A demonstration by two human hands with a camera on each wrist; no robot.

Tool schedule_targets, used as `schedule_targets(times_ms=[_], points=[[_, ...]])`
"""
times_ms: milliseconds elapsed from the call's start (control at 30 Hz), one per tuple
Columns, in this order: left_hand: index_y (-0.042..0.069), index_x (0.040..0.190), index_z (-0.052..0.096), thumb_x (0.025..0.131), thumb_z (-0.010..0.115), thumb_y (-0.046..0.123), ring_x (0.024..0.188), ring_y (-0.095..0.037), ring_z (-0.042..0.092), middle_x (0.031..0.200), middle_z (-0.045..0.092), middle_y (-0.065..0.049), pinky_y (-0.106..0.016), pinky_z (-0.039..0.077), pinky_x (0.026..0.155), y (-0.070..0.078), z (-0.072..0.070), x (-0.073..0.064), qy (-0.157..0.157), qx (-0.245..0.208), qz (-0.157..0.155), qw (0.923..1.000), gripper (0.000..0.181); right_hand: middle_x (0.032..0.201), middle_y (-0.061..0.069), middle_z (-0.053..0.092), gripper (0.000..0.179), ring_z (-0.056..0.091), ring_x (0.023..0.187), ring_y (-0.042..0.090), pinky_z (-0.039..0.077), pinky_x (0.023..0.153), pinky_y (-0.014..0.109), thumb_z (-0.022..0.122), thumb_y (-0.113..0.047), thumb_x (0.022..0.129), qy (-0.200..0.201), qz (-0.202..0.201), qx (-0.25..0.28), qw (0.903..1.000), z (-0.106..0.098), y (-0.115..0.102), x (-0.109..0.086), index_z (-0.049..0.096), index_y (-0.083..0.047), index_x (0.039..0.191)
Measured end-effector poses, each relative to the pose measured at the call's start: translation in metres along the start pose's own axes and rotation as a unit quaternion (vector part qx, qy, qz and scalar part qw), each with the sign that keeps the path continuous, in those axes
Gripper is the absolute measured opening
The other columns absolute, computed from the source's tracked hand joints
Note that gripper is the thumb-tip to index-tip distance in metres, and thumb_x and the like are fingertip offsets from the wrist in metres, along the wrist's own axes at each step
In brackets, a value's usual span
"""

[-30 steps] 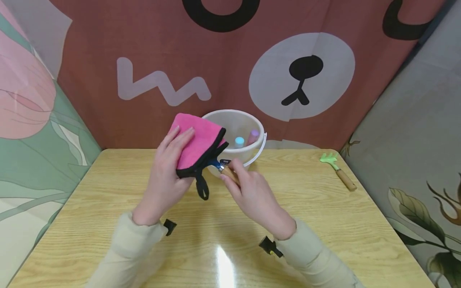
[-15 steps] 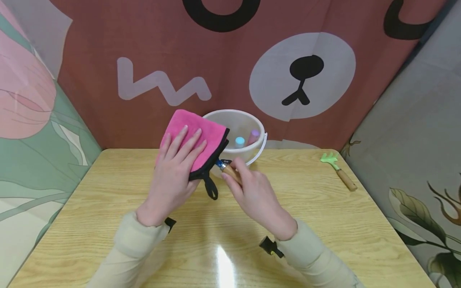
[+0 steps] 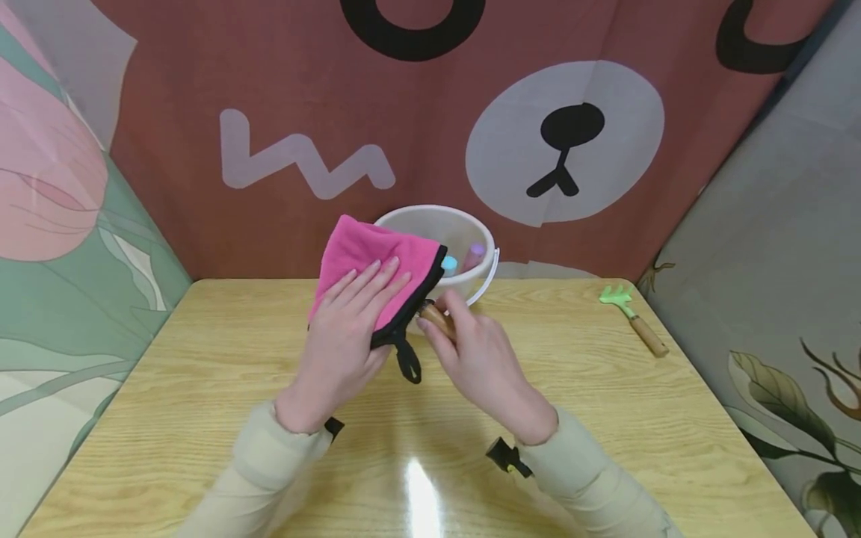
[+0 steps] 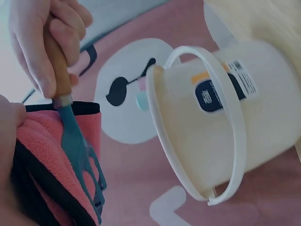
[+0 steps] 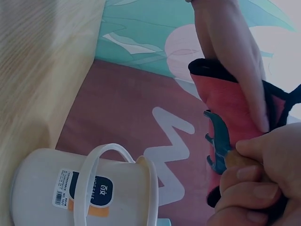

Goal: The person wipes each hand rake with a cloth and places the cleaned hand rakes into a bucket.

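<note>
- Head view: the left hand [image 3: 346, 340] is holding a pink cloth [image 3: 403, 252] between fingers and thumb, the fingers lying on top. The right hand [image 3: 480, 359] is gripping a wooden handle [image 3: 440, 321]. Behind them, a white bucket [image 3: 430, 210] is holding a blue cap [image 3: 449, 264] and a purple cap [image 3: 474, 254]. A little green rake [image 3: 639, 324] is lying on the table [image 3: 168, 388], far right.
- Left wrist view: the blue-green fork [image 4: 74, 134] on that handle is sitting in the folded cloth, its prongs showing.
- Right wrist view: the right hand is curling tight round the handle, beside the cloth.
</note>
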State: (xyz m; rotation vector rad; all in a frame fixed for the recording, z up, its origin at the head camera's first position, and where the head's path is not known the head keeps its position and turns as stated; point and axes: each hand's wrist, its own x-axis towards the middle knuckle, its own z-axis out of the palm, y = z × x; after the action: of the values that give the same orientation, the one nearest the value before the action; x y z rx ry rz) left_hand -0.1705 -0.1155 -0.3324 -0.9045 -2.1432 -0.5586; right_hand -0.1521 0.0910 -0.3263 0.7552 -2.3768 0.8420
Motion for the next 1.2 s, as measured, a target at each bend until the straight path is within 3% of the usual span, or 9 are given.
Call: schedule_targets(times_ms=[167, 333, 600, 733, 900, 1000, 1100, 1200], points=[[0.009, 0.145, 0.057, 0.095, 0.059, 0.017, 0.141, -0.029, 0.043, 0.149, 0.052, -0.011, -0.046, 0.026, 0.118, 0.008, 0.001, 0.002, 0.019, -0.025, 0.014, 0.9994, 0.051, 0.075, -0.002, 0.064, 0.02, 0.053, 0.056, 0.01, 0.044, 0.048, 0.029, 0.063, -0.014, 0.102, 0.012, -0.008, 0.004, 0.9999, -0.001, 0.0, 0.002, 0.056, -0.007, 0.118], [0.008, 0.14, 0.061, 0.095, 0.058, 0.017, 0.139, -0.029, 0.046, 0.146, 0.056, -0.01, -0.046, 0.029, 0.116, 0.013, 0.001, 0.002, 0.036, -0.026, 0.022, 0.9988, 0.046, 0.065, -0.007, 0.052, 0.021, 0.045, 0.05, 0.008, 0.038, 0.043, 0.027, 0.061, -0.012, 0.102, 0.009, -0.017, 0.004, 0.9998, -0.001, 0.002, 0.002, 0.053, -0.006, 0.12], [0.007, 0.143, 0.058, 0.079, 0.074, 0.001, 0.14, -0.036, 0.042, 0.149, 0.052, -0.013, -0.051, 0.026, 0.117, 0.011, -0.003, 0.004, -0.005, -0.004, 0.039, 0.9992, 0.066, 0.062, -0.005, 0.044, 0.024, 0.042, 0.05, 0.011, 0.034, 0.042, 0.03, 0.061, -0.008, 0.098, 0.009, -0.007, -0.02, 0.9997, 0.0, 0.004, 0.0, 0.051, -0.003, 0.119], [0.008, 0.144, 0.058, 0.077, 0.076, -0.004, 0.14, -0.038, 0.041, 0.15, 0.051, -0.013, -0.052, 0.025, 0.118, 0.008, -0.004, 0.005, -0.014, 0.019, 0.042, 0.9988, 0.07, 0.061, -0.007, 0.043, 0.02, 0.04, 0.048, 0.01, 0.033, 0.041, 0.029, 0.06, -0.009, 0.099, 0.009, -0.007, -0.017, 0.9998, 0.0, 0.005, 0.0, 0.051, -0.005, 0.116], [0.008, 0.139, 0.063, 0.078, 0.082, -0.004, 0.135, -0.039, 0.047, 0.145, 0.056, -0.014, -0.048, 0.029, 0.116, 0.004, -0.011, 0.006, -0.027, 0.056, 0.052, 0.9967, 0.064, 0.063, -0.008, 0.046, 0.014, 0.04, 0.047, 0.006, 0.035, 0.041, 0.027, 0.058, -0.012, 0.102, 0.005, -0.015, -0.003, 0.9999, 0.001, 0.005, 0.0, 0.052, -0.009, 0.114], [0.006, 0.134, 0.067, 0.08, 0.081, -0.006, 0.131, -0.04, 0.05, 0.141, 0.059, -0.015, -0.044, 0.032, 0.115, 0.001, -0.016, 0.008, -0.037, 0.073, 0.059, 0.9949, 0.056, 0.07, -0.008, 0.055, 0.015, 0.043, 0.048, 0.005, 0.037, 0.042, 0.026, 0.059, -0.015, 0.103, -0.002, -0.013, 0.007, 0.9999, 0.002, 0.004, -0.001, 0.054, -0.01, 0.117], [0.006, 0.131, 0.069, 0.081, 0.079, -0.008, 0.131, -0.039, 0.051, 0.139, 0.06, -0.015, -0.043, 0.032, 0.115, -0.001, -0.02, 0.01, -0.045, 0.076, 0.06, 0.9943, 0.053, 0.078, -0.006, 0.062, 0.018, 0.046, 0.051, 0.006, 0.04, 0.044, 0.026, 0.061, -0.017, 0.103, -0.006, -0.006, 0.014, 0.9999, 0.003, 0.003, -0.001, 0.056, -0.011, 0.119], [0.005, 0.13, 0.07, 0.08, 0.081, -0.007, 0.131, -0.039, 0.051, 0.139, 0.061, -0.016, -0.042, 0.033, 0.115, -0.004, -0.022, 0.01, -0.05, 0.075, 0.058, 0.9943, 0.052, 0.076, -0.006, 0.061, 0.018, 0.046, 0.051, 0.006, 0.04, 0.045, 0.027, 0.063, -0.018, 0.103, -0.013, 0.002, 0.014, 0.9998, 0.003, 0.003, -0.002, 0.056, -0.01, 0.117]])
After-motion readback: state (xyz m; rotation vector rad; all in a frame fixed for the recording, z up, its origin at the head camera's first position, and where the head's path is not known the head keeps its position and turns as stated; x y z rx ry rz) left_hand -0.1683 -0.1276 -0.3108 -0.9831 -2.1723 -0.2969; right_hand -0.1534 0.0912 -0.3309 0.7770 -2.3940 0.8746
